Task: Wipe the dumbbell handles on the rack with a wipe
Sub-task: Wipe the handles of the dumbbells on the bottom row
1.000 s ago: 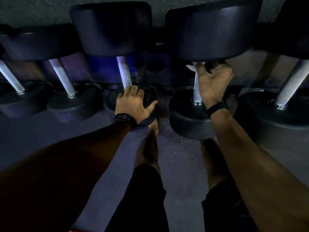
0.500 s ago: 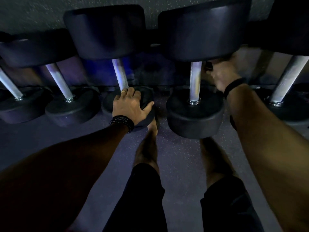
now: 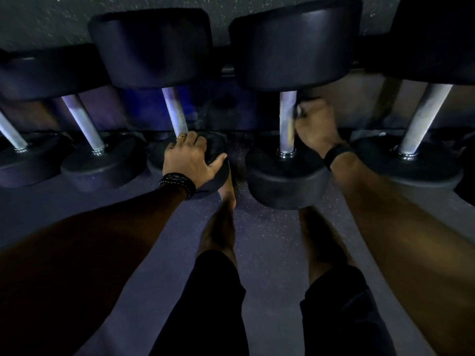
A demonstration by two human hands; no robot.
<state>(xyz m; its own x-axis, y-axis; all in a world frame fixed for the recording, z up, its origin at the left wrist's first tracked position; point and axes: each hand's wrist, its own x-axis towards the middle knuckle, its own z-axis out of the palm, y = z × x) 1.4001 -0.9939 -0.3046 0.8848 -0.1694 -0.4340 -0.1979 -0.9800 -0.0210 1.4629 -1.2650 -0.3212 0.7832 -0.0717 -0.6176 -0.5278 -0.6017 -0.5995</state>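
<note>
On the low rack (image 3: 226, 70), our left hand (image 3: 189, 160) rests with spread fingers on one dumbbell's near head (image 3: 218, 160). Just right, our right hand (image 3: 314, 124) is curled around a small pale wipe (image 3: 299, 110), beside the next dumbbell's steel handle (image 3: 286, 119).

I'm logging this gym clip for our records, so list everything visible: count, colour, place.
dumbbells: five at least partly visible, black heads with silver handles, in a row on the rack.
wipe: one, pale, barely visible in the right hand beside a handle.
floor: dark, speckled, below.
bracelet: one, black, left wrist.
wristband: one, black, right wrist.
left hand: rests on a dumbbell head.
right hand: curled, at the next handle.
legs: two, dark shorts.
</note>
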